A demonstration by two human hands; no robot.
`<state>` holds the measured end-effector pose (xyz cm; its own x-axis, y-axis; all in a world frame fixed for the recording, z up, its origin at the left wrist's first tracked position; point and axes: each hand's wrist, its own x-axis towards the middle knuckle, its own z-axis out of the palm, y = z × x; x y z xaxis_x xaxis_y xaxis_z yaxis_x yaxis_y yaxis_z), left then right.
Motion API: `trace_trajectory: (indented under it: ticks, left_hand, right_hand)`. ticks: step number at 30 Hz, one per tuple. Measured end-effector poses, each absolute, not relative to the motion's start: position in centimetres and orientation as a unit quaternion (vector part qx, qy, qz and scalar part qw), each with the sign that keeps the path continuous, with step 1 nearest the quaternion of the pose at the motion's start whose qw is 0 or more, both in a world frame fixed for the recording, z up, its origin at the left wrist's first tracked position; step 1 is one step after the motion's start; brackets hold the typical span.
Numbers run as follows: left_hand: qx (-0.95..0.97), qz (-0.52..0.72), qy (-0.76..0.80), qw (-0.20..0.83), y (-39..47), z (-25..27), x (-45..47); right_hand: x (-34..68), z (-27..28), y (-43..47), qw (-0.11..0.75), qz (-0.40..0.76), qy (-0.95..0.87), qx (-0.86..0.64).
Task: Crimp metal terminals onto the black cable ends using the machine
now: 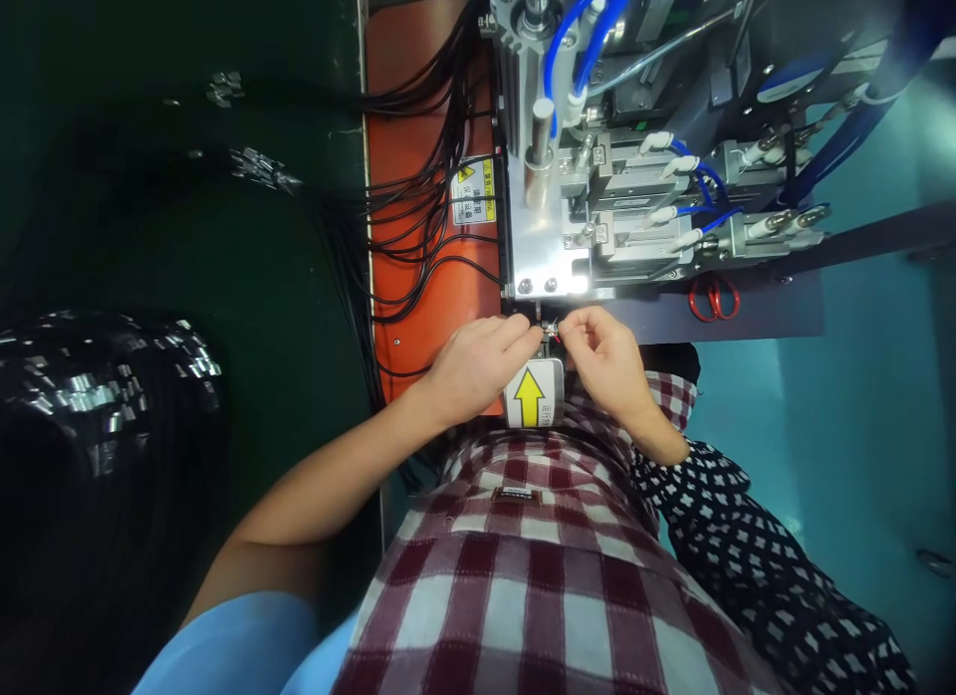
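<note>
My left hand (487, 361) is closed, thumb and fingers pinched round a cable end at the front edge of the machine. Thin stripped wires (551, 329), whitish with a bit of red, stick out between my two hands. The fingertips of my right hand (606, 361) pinch these wires from the other side; the exact grip is partly hidden. A black cable (403, 372) runs over the orange surface towards my left hand. Just below the fingers is a white label with a yellow arrow (530, 396).
A metal machine (549, 217) with cylinders and blue air hoses (597, 28) stands right ahead. Several black cables (418, 192) cross the orange plate (440, 287). Cable bundles with shiny ends (261, 167) lie on the dark green surface at left. Red-handled scissors (715, 299) lie at right.
</note>
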<state>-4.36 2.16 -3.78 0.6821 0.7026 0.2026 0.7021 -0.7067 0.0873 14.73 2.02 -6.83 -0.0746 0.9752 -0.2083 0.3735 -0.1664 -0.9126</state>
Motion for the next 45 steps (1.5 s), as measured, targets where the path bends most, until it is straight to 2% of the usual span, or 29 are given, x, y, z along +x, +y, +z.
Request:
trace_trajectory:
  ticks: [6, 20, 26, 28, 32, 36, 42, 45]
  left_hand:
    - [0.92, 0.1, 0.38, 0.003, 2.2, -3.7, -4.3]
    - [0.922, 0.101, 0.374, -0.003, 2.2, -3.8, -4.4]
    - [0.922, 0.087, 0.377, 0.013, 2.2, -3.7, -4.4]
    - [0.919, 0.082, 0.385, 0.017, 2.2, -3.7, -4.4]
    - [0.917, 0.073, 0.391, 0.025, 2.2, -3.8, -4.3]
    - [0.914, 0.093, 0.394, 0.02, 2.1, -3.9, -4.4]
    - [0.915, 0.11, 0.389, 0.007, 2.1, -4.0, -4.3]
    - [0.915, 0.095, 0.391, 0.01, 2.1, -4.0, -4.3]
  right_hand:
    - [15.3, -6.5, 1.7, 0.343, 0.455, -0.528, -0.63]
    - [14.3, -6.3, 1.9, 0.361, 0.413, -0.594, -0.589]
    - [14.8, -6.8, 2.7, 0.32, 0.591, -0.454, -0.585]
    - [15.1, -6.8, 2.7, 0.32, 0.614, -0.425, -0.583]
    - [15.3, -6.6, 1.4, 0.356, 0.55, -0.445, -0.611]
    - [14.7, -6.2, 0.2, 0.346, 0.496, -0.517, -0.606]
    - [14.4, -4.9, 0.5, 0.323, 0.295, -0.653, -0.618]
    - [14.8, -4.8, 1.0, 0.316, 0.286, -0.676, -0.601]
